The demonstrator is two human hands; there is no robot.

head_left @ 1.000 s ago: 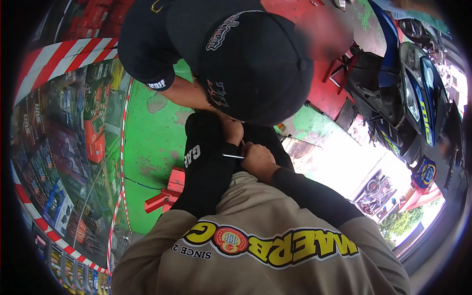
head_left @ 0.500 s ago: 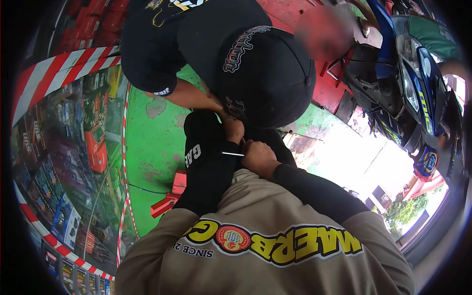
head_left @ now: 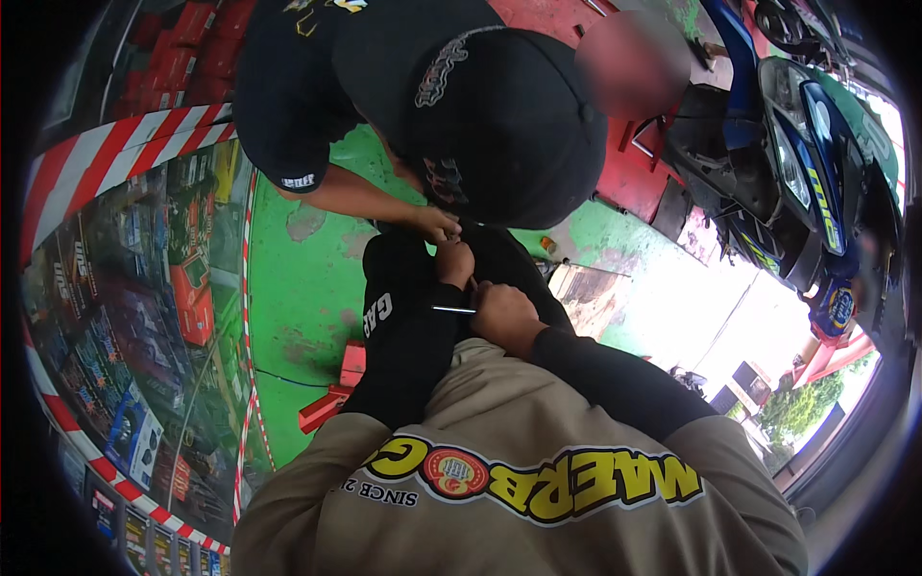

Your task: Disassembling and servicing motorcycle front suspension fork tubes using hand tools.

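My left hand point(head_left: 454, 261) is closed over my dark-clothed lap, on something thin that I cannot make out. My right hand point(head_left: 507, 310), lower and to the right, is closed on a slim silver metal tool point(head_left: 451, 309) whose shaft points left. A co-worker in a black cap point(head_left: 504, 130) and black shirt bends over in front of me; that person's hand point(head_left: 440, 227) is just above my left hand, at whatever is between us, largely hidden by fingers.
A glass display case point(head_left: 144, 326) with red-white edging stands left. Red metal boxes point(head_left: 336, 398) sit on green floor point(head_left: 307, 278). A blue-black motorcycle point(head_left: 812, 182) is at right, with someone in green point(head_left: 864, 125) behind it and a red platform point(head_left: 624, 168) beside it.
The co-worker's capped head has shifted slightly up and left since half a second ago, and their fingers show more above my left hand. My hands stay nearly in place.
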